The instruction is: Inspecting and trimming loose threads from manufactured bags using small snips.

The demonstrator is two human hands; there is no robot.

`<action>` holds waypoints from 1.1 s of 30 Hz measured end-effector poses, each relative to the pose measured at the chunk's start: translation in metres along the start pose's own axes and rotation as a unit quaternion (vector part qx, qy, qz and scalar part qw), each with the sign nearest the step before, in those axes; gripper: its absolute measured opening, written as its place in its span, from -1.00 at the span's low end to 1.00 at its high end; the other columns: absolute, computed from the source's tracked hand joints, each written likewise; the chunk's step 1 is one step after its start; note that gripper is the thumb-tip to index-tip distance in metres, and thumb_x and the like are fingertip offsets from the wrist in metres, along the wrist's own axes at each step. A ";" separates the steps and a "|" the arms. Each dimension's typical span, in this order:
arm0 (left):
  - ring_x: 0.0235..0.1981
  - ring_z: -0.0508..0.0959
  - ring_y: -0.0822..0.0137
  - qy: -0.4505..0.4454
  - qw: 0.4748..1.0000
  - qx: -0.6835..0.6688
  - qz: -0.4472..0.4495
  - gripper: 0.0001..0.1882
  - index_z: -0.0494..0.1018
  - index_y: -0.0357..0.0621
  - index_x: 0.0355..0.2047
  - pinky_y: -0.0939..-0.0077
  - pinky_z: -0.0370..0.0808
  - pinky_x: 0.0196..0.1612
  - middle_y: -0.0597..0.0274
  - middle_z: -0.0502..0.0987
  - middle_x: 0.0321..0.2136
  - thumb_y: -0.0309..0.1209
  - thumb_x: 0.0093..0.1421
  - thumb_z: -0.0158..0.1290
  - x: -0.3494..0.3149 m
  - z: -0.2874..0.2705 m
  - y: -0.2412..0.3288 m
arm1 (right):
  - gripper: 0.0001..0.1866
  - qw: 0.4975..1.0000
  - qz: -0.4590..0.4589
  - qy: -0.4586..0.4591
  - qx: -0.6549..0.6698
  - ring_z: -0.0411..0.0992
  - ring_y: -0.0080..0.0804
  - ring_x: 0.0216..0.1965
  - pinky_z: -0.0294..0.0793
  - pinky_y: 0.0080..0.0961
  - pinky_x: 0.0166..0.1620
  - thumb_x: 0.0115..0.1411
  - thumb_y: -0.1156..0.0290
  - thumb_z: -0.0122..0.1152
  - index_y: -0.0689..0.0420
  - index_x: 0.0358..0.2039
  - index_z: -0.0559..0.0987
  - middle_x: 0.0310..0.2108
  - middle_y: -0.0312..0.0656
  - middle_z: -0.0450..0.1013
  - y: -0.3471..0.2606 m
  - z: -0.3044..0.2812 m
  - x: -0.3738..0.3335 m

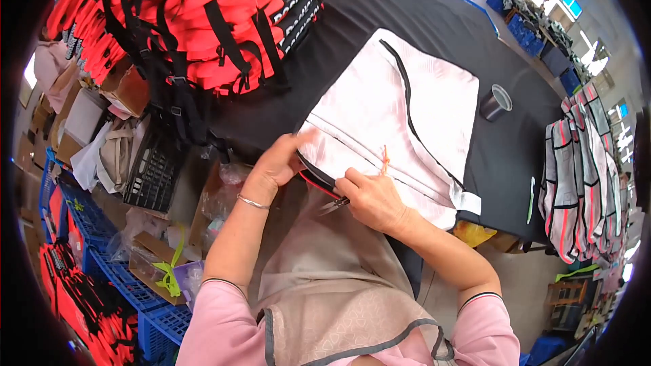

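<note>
A pale pink and white fabric piece [434, 88], sewn like a bag part, lies on the black-covered table in front of me. A black binding strip [407, 91] curves across it, and a white tag [466, 202] sticks out at its right corner. My left hand [281, 159] grips its near left edge, where black and red trim shows; the fingertips are partly hidden and slightly blurred. My right hand [371, 198] is closed round small thread snips [332, 206], blades pointing left beside that edge. An orange cord [386, 160] shows just above this hand.
Red bags with black straps [203, 20] are piled high at the far left. A dark metal cup [497, 102] and a thin pale green tool [530, 200] rest on the table's right side. More grey-white pieces [576, 176] hang at right. Blue crates [115, 271] stand lower left.
</note>
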State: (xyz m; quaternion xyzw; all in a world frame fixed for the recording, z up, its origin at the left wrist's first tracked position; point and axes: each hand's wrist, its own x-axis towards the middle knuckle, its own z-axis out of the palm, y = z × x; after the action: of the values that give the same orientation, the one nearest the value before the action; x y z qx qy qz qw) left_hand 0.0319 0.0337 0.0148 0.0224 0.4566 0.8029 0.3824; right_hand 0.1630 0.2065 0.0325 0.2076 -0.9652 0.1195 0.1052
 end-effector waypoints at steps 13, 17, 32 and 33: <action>-0.01 0.55 0.21 -0.023 0.988 -0.151 0.037 -0.46 0.36 -0.23 0.12 0.24 0.48 0.11 0.13 0.54 -0.03 -0.65 0.11 0.17 -0.001 0.017 -0.080 | -0.76 0.935 0.193 0.225 0.195 0.47 -0.13 -0.37 0.46 -0.34 -0.30 0.08 0.46 0.37 0.25 -0.26 0.56 -0.41 -0.04 0.49 0.043 -0.009 -0.019; 0.01 0.53 0.25 -0.050 0.983 -0.172 0.034 -0.46 0.37 -0.20 0.13 0.27 0.44 0.14 0.17 0.53 -0.02 -0.61 0.11 0.19 -0.005 0.025 -0.094 | -0.74 0.967 0.138 0.199 0.082 0.44 -0.22 -0.42 0.42 -0.35 -0.33 -0.02 0.42 0.43 0.18 -0.32 0.57 -0.46 -0.18 0.49 0.045 -0.022 -0.023; 0.02 0.52 0.24 -0.049 0.982 -0.174 0.053 -0.49 0.38 -0.21 0.12 0.28 0.44 0.14 0.16 0.52 0.00 -0.59 0.13 0.17 -0.006 0.031 -0.102 | -0.77 0.976 0.070 0.206 -0.022 0.38 -0.36 -0.47 0.37 -0.42 -0.39 -0.07 0.38 0.45 0.10 -0.39 0.58 -0.52 -0.30 0.43 0.048 -0.022 -0.019; 0.02 0.52 0.24 -0.049 0.982 -0.175 0.053 -0.49 0.38 -0.21 0.12 0.28 0.44 0.14 0.16 0.52 0.00 -0.59 0.13 0.17 -0.006 0.032 -0.102 | -0.77 0.976 0.070 0.205 -0.022 0.38 -0.36 -0.47 0.37 -0.42 -0.39 -0.07 0.38 0.45 0.10 -0.39 0.58 -0.52 -0.30 0.43 0.049 -0.022 -0.019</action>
State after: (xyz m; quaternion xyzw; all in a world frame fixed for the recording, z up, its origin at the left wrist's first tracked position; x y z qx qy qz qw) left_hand 0.1093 0.0823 -0.0415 0.0186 0.2880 0.8873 0.3598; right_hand 0.1627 0.2627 0.0392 0.1081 -0.9377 0.1452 0.2965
